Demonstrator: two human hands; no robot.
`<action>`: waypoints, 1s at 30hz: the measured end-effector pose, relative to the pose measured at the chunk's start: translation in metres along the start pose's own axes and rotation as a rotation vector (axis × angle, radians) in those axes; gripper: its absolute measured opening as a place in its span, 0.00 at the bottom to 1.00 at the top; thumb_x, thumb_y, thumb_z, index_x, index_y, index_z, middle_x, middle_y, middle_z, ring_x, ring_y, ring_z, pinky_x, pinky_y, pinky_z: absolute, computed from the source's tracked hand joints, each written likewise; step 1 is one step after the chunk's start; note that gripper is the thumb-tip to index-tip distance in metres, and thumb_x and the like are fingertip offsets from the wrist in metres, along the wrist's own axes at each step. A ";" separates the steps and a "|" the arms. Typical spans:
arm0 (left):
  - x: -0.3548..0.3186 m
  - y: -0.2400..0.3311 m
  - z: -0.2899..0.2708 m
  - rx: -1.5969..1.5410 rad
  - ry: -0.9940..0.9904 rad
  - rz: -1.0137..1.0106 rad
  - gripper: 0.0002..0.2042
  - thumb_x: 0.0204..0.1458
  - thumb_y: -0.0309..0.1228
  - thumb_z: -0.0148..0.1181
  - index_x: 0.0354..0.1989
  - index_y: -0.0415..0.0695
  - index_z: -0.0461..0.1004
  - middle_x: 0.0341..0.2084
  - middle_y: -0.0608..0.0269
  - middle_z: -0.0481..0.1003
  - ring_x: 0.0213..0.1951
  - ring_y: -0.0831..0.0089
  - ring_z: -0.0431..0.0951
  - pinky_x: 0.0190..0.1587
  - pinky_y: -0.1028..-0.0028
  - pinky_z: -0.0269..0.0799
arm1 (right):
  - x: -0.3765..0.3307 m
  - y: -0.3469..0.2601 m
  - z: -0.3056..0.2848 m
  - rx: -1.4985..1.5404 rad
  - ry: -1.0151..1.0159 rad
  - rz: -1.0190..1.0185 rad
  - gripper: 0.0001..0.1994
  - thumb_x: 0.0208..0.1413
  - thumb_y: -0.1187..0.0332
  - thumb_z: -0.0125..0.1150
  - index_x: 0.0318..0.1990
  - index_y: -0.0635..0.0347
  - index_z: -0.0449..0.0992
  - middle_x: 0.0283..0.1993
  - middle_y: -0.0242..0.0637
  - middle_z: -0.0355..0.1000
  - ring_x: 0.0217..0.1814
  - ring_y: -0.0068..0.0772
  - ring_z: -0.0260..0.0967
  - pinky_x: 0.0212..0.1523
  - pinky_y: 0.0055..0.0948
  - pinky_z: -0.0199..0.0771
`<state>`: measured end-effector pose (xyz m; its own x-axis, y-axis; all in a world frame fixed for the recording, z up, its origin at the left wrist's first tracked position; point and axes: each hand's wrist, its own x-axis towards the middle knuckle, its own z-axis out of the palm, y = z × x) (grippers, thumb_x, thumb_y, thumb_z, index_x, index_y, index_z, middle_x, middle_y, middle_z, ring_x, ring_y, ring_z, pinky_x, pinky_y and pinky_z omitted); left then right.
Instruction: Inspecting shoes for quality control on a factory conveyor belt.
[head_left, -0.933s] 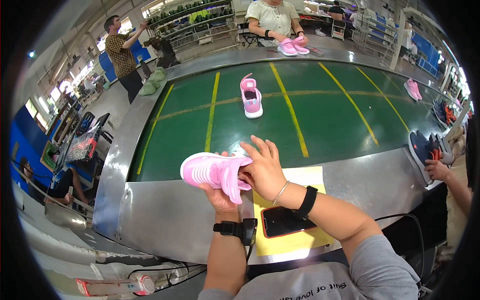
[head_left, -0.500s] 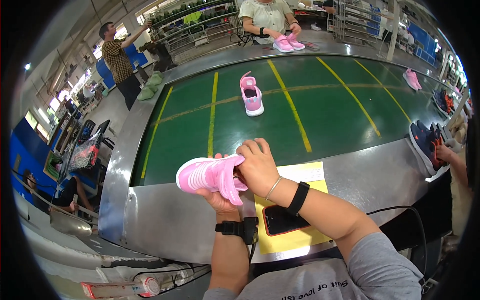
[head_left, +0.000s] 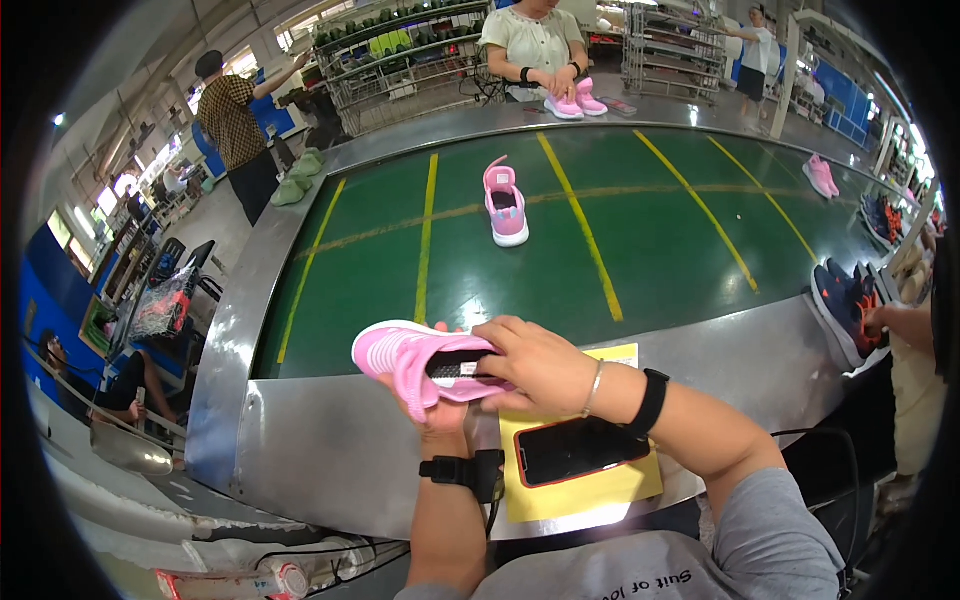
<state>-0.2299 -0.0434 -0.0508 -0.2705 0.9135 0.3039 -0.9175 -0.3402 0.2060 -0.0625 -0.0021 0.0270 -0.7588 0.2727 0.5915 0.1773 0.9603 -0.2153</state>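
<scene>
A pink sneaker (head_left: 400, 358) with a white sole is held over the near metal edge, its toe pointing left and its dark opening showing. My left hand (head_left: 440, 410) is closed around it from below, the palm under its side. My right hand (head_left: 535, 368) is at the heel end, fingers bent over the collar and partly inside the opening; the fingertips are partly hidden. A second pink sneaker (head_left: 508, 222) stands on the green belt beyond, its strap raised.
The green conveyor belt (head_left: 380, 270) has yellow cross lines. A phone (head_left: 575, 452) lies on yellow paper (head_left: 540, 505) near me. Dark blue and orange shoes (head_left: 845, 310) are at the right, with another person's hand (head_left: 890, 322). Across the belt a person (head_left: 535, 50) handles pink shoes (head_left: 572, 103).
The held sneaker has been rolled so its opening now faces up toward me. My right hand has moved from the tongue to the heel end. The belt sneaker appears slightly lower in view.
</scene>
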 end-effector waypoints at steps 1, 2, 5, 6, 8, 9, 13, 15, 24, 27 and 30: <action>0.001 0.001 -0.002 0.008 0.078 0.001 0.29 0.47 0.49 0.53 0.51 0.38 0.62 0.49 0.46 0.65 0.52 0.47 0.61 0.57 0.49 0.55 | -0.001 0.002 -0.008 -0.009 -0.006 -0.006 0.08 0.40 0.66 0.55 0.27 0.59 0.74 0.44 0.44 0.64 0.51 0.42 0.59 0.47 0.33 0.61; 0.000 0.001 -0.004 0.015 0.098 0.016 0.31 0.45 0.52 0.54 0.51 0.39 0.63 0.49 0.46 0.65 0.52 0.47 0.61 0.56 0.50 0.56 | -0.003 0.005 -0.015 -0.087 -0.118 -0.028 0.09 0.40 0.66 0.57 0.30 0.60 0.74 0.47 0.45 0.63 0.53 0.43 0.57 0.49 0.34 0.60; 0.004 -0.004 -0.012 0.018 0.105 0.084 0.34 0.43 0.54 0.56 0.52 0.39 0.62 0.49 0.47 0.65 0.53 0.49 0.62 0.56 0.50 0.56 | -0.007 0.021 -0.007 -0.267 -0.250 -0.062 0.12 0.38 0.65 0.61 0.32 0.59 0.73 0.49 0.45 0.63 0.55 0.44 0.57 0.51 0.36 0.60; 0.006 -0.003 -0.012 0.049 0.045 0.077 0.38 0.40 0.57 0.58 0.55 0.41 0.58 0.52 0.49 0.61 0.55 0.53 0.60 0.58 0.50 0.52 | -0.005 0.025 -0.007 -0.244 -0.260 -0.050 0.12 0.37 0.66 0.62 0.31 0.59 0.72 0.49 0.45 0.63 0.54 0.44 0.57 0.50 0.36 0.61; 0.004 0.000 -0.009 -0.022 0.076 0.001 0.41 0.39 0.58 0.57 0.56 0.41 0.56 0.54 0.51 0.59 0.56 0.54 0.58 0.59 0.51 0.50 | 0.003 0.034 -0.006 -0.229 -0.270 -0.044 0.12 0.36 0.66 0.62 0.30 0.59 0.72 0.48 0.45 0.63 0.54 0.44 0.58 0.49 0.36 0.62; 0.003 0.001 -0.010 -0.087 0.115 -0.082 0.43 0.38 0.60 0.57 0.57 0.42 0.55 0.56 0.52 0.56 0.57 0.56 0.57 0.60 0.52 0.48 | 0.009 0.037 -0.005 -0.186 -0.230 -0.002 0.11 0.36 0.66 0.62 0.30 0.59 0.72 0.46 0.44 0.64 0.51 0.44 0.59 0.47 0.36 0.62; 0.004 0.003 -0.017 0.105 0.254 -0.159 0.46 0.41 0.65 0.46 0.59 0.37 0.49 0.56 0.49 0.55 0.58 0.56 0.53 0.59 0.57 0.46 | 0.045 0.066 0.009 -0.095 -0.115 0.207 0.11 0.38 0.65 0.62 0.29 0.59 0.72 0.37 0.42 0.66 0.45 0.44 0.61 0.43 0.37 0.65; 0.003 0.004 -0.016 0.108 0.237 -0.169 0.44 0.44 0.64 0.43 0.59 0.36 0.50 0.55 0.47 0.55 0.58 0.55 0.53 0.58 0.58 0.47 | 0.066 0.085 0.020 -0.171 -0.080 0.234 0.12 0.40 0.64 0.62 0.30 0.59 0.71 0.35 0.40 0.66 0.44 0.44 0.61 0.42 0.37 0.65; 0.004 0.007 -0.021 0.242 0.323 -0.245 0.36 0.48 0.58 0.43 0.54 0.37 0.57 0.47 0.53 0.61 0.49 0.60 0.60 0.52 0.62 0.55 | 0.081 0.162 0.087 -0.294 -0.349 0.782 0.35 0.40 0.64 0.64 0.58 0.55 0.54 0.54 0.52 0.56 0.60 0.51 0.51 0.53 0.43 0.60; 0.003 0.008 -0.021 0.254 0.348 -0.259 0.34 0.48 0.57 0.43 0.53 0.38 0.58 0.45 0.54 0.62 0.48 0.62 0.61 0.51 0.63 0.56 | 0.081 0.174 0.090 -0.539 -0.255 0.625 0.35 0.40 0.64 0.64 0.58 0.53 0.54 0.54 0.54 0.55 0.61 0.51 0.49 0.56 0.44 0.55; 0.005 0.008 -0.023 0.252 0.355 -0.279 0.33 0.48 0.57 0.44 0.52 0.38 0.59 0.44 0.55 0.63 0.46 0.62 0.62 0.50 0.63 0.56 | 0.087 0.184 0.081 -0.560 -0.200 0.583 0.38 0.38 0.60 0.65 0.59 0.50 0.53 0.54 0.55 0.55 0.61 0.55 0.48 0.58 0.47 0.49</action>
<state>-0.2454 -0.0365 -0.0691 -0.1478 0.9817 -0.1204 -0.8820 -0.0758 0.4652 -0.1470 0.1938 -0.0243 -0.5369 0.7703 0.3441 0.8216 0.5700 0.0058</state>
